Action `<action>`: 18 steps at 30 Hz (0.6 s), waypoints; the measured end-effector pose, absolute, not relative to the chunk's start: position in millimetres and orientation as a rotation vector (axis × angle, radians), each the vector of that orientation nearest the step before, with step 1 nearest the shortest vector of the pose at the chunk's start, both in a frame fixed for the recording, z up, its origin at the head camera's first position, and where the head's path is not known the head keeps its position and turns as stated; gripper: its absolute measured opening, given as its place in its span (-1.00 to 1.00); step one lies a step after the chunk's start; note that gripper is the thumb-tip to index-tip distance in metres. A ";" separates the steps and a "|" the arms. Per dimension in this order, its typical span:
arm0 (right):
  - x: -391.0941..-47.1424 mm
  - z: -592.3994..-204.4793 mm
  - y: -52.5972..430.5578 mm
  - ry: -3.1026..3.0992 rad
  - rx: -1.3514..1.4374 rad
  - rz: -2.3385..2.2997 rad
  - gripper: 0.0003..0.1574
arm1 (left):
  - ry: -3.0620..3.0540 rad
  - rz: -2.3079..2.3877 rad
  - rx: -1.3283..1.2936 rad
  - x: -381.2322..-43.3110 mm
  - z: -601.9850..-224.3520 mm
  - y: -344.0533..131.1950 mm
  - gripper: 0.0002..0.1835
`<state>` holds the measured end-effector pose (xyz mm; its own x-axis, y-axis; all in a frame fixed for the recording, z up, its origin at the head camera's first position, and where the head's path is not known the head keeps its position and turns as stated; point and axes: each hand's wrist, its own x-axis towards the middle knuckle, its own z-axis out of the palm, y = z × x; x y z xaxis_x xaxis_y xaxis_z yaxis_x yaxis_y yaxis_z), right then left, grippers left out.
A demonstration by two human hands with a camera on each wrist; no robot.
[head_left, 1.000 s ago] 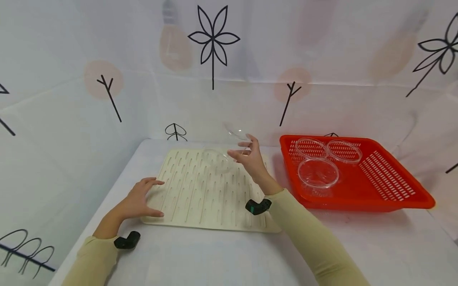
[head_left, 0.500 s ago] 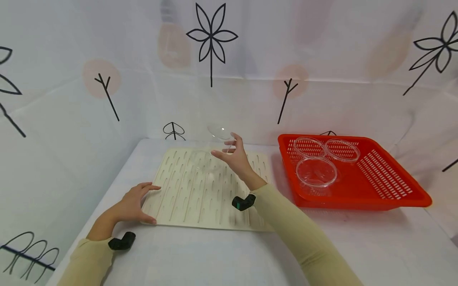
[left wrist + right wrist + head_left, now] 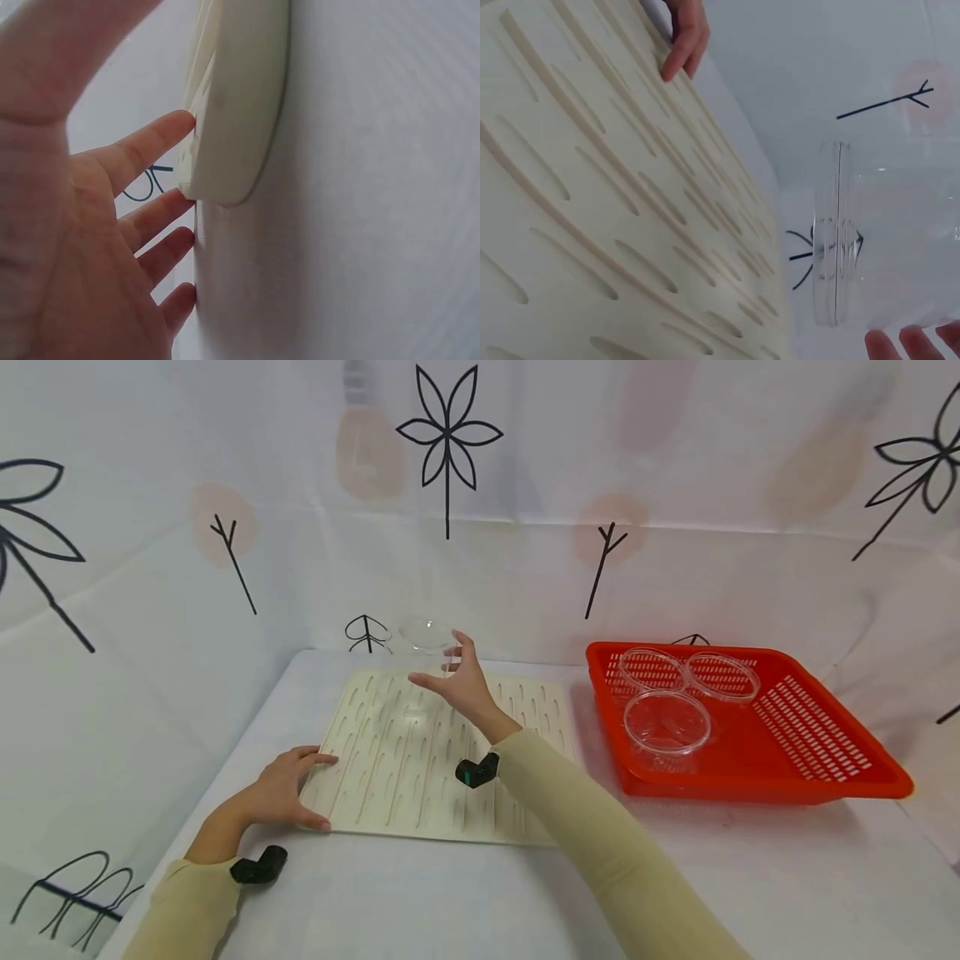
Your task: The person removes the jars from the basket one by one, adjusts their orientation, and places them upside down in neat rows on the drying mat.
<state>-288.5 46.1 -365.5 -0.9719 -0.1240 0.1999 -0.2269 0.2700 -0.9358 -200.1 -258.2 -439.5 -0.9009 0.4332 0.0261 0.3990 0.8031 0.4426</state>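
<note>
Over the far part of a cream ridged mat (image 3: 390,777), my right hand (image 3: 465,683) holds a clear round container (image 3: 426,633) between thumb and fingers. In the right wrist view the thick rim of this clear container (image 3: 832,240) faces the mat, apart from it. My left hand (image 3: 277,789) rests at the mat's left edge, thumb and fingers spread. From the left wrist, extended fingers (image 3: 154,146) are seen touching or very near the edge of the mat (image 3: 240,112); nothing is gripped there.
To the right stands a red perforated basket (image 3: 765,785). Inside it are a front clear container (image 3: 666,724), a back left one (image 3: 651,670) and a back right one (image 3: 722,677). A white patterned cloth (image 3: 517,568) rises behind the table.
My right hand has moved left with the clear container, from the right of the mat towards its far left part. The left hand has shifted slightly and stays at the mat's left edge.
</note>
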 end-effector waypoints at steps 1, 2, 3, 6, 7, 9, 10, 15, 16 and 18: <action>-290.0 -365.7 42.9 -2.439 0.329 1.809 0.29 | 2.908 0.696 0.673 -199.8 -439.4 -258.1 0.07; -291.4 -366.0 39.9 -2.445 0.323 1.801 0.28 | 2.907 0.699 0.671 -199.3 -439.2 -258.0 0.07; -292.8 -366.7 36.9 -2.448 0.319 1.798 0.28 | 2.906 0.699 0.670 -198.9 -438.9 -257.9 0.07; -296.6 -368.9 29.3 -2.457 0.304 1.793 0.28 | 2.907 0.699 0.676 -198.0 -436.6 -257.0 0.07; -297.9 -369.9 25.6 -2.458 0.298 1.795 0.28 | 2.908 0.697 0.670 -197.1 -435.9 -257.7 0.06; -300.1 -372.3 18.8 -2.451 0.287 1.800 0.29 | 2.909 0.698 0.675 -196.1 -434.5 -259.0 0.06; -300.9 -373.4 15.8 -2.451 0.282 1.799 0.29 | 2.907 0.701 0.681 -195.8 -433.6 -259.7 0.05; -304.1 -379.2 5.7 -2.466 0.280 1.770 0.29 | 2.892 0.715 0.720 -195.4 -431.7 -265.0 0.03; -304.5 -380.3 4.5 -2.477 0.280 1.764 0.30 | 2.888 0.716 0.732 -195.3 -431.7 -266.2 0.03; -305.5 -382.2 2.1 -2.489 0.278 1.761 0.30 | 2.873 0.731 0.743 -195.0 -432.9 -268.3 0.02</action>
